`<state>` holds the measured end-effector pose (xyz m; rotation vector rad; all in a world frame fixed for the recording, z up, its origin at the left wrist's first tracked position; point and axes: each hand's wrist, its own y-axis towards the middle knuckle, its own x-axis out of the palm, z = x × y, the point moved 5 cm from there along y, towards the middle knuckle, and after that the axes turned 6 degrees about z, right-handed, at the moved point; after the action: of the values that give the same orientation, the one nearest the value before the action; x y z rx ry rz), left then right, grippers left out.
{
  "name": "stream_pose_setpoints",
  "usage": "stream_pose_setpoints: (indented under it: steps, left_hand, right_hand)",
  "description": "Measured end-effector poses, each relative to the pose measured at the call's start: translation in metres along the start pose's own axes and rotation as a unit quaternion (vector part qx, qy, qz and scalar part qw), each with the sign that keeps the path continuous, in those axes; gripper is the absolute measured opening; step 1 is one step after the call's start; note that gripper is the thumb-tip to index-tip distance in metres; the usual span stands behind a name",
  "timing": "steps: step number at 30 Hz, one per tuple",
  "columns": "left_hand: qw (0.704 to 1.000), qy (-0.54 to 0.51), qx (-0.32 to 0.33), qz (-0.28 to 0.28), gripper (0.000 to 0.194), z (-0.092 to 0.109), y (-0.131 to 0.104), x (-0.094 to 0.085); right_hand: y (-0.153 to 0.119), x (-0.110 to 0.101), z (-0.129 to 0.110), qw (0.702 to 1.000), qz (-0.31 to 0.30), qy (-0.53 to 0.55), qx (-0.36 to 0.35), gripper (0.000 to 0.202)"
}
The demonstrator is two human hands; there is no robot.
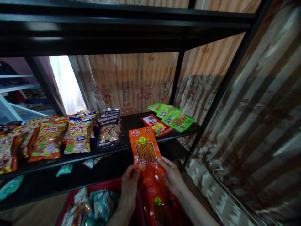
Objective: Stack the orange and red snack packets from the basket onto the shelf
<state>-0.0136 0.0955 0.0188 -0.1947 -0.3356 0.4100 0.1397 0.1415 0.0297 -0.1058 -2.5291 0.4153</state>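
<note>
Both hands grip one flat, glossy orange packet (146, 151) above the red basket (70, 201): left hand (129, 185) pinching its lower left edge, right hand (172, 176) its lower right. Ridged brown sticks show through a clear window; the label's writing looks too blurred to read.

You get dim, warm light; a bright gap (67, 83) at back left seems overexposed. Glare streaks the upper shelf (94, 28); edges bend and blur.
</note>
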Motion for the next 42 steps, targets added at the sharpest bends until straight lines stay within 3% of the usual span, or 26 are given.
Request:
stream_pose_setpoints:
  steps: [10, 19, 27, 36, 42]
  left_hand:
    - [1.0, -0.007, -0.003, 0.012, 0.028, 0.008, -0.028, -0.001]
    - [0.999, 0.023, 0.035, 0.013, 0.029, 0.017, -0.051, -0.01]
    - [0.998, 0.043, 0.05, 0.01, 0.028, 0.016, -0.071, -0.016]
    - [0.998, 0.038, 0.047, 0.017, 0.025, 0.012, -0.076, -0.019]
    - [0.998, 0.04, 0.043, 0.025, 0.022, 0.012, -0.065, -0.014]
  right_hand:
    - [-0.022, -0.008, -0.004, 1.0, 0.019, -0.012, 0.004, 0.025]
    - [-0.039, 0.0, -0.013, 0.997, -0.065, -0.035, -0.008, 0.03]
    - [-0.046, 0.001, -0.026, 0.996, -0.048, -0.063, -0.028, 0.032]
    - [-0.044, 0.002, -0.021, 0.997, -0.036, -0.062, -0.034, 0.035]
    - [-0.031, 0.002, -0.021, 0.995, -0.028, -0.076, -0.061, 0.03]
